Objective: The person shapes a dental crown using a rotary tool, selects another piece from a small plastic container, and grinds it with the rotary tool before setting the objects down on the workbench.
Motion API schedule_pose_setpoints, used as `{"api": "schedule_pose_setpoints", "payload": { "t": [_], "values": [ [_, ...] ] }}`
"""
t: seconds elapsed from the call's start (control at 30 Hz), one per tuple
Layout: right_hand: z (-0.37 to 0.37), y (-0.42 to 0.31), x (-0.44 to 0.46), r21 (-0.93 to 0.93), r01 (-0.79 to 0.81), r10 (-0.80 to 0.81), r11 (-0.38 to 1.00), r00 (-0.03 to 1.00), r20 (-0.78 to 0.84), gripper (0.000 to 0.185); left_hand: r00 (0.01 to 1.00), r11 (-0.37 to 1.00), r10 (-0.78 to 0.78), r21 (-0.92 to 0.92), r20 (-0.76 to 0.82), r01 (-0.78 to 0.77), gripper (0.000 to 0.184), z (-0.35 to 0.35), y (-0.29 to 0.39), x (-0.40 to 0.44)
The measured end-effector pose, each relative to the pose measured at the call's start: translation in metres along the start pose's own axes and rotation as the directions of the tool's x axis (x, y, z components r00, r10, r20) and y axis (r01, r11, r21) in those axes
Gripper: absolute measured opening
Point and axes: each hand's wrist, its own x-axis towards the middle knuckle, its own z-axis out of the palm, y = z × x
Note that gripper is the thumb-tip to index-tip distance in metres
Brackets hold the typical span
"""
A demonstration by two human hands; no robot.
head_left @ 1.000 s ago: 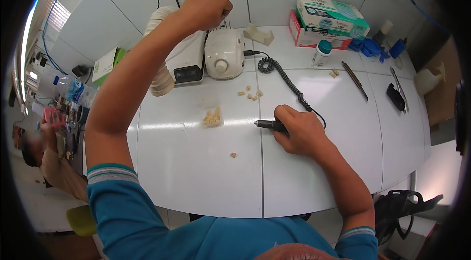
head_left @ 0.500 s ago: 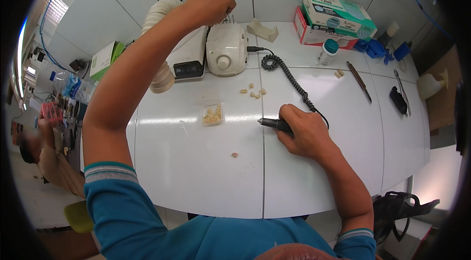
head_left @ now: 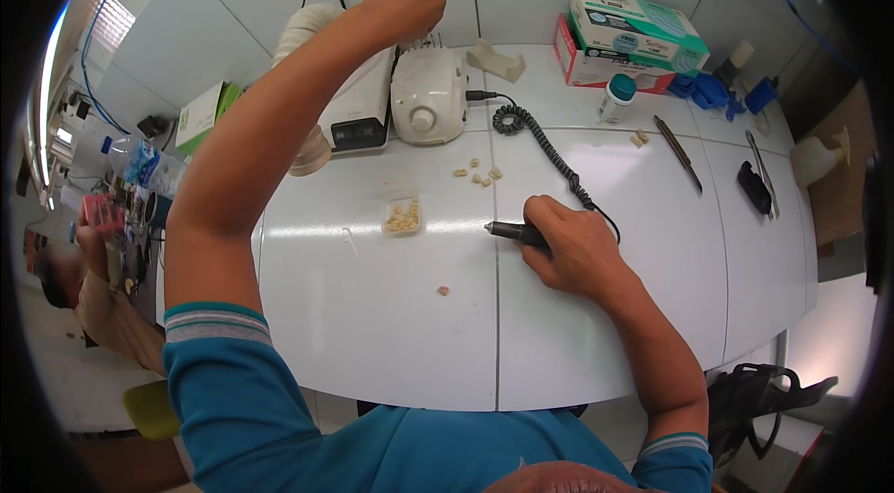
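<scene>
My right hand [head_left: 582, 246] is wrapped around a black rotary handpiece [head_left: 517, 233], whose metal tip points left over the table. A coiled cord [head_left: 545, 150] runs from it to the white micromotor control box [head_left: 428, 97]. My left hand [head_left: 405, 9] reaches over the back of that box, fingers bent downward near several thin burs [head_left: 430, 40] standing on its top. Whatever the left fingertips pinch is hidden. Small tooth-like pieces fill a clear square container [head_left: 402, 216]; several similar pieces [head_left: 480, 178] lie behind it. One pinkish piece [head_left: 443, 290] lies nearer me.
A ribbed white hose [head_left: 307, 32] and a white machine [head_left: 358, 116] stand under my left arm. Glove boxes [head_left: 638, 32], a green-capped bottle [head_left: 617, 99], a knife-like tool [head_left: 679, 153] and tweezers [head_left: 761, 172] lie right. Another person [head_left: 107, 307] sits at far left.
The left hand stays over the burs, with only a slight shift of the wrist and arm. The right hand keeps the handpiece in place. The whole view has moved a little.
</scene>
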Motion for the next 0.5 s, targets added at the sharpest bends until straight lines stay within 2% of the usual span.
{"api": "schedule_pose_setpoints", "payload": {
  "t": [0.13,0.5],
  "values": [
    [-0.001,-0.001,0.0,0.0,-0.024,0.024,1.0,1.0,0.019,0.037,1.0,0.998,-0.028,0.051,0.008,0.028,0.014,0.006,0.002,0.005],
    [0.0,-0.001,0.001,-0.01,-0.028,0.028,1.0,0.999,0.026,0.038,0.998,0.992,0.048,-0.118,0.039,-0.043,0.024,-0.01,0.007,-0.004]
  ]
}}
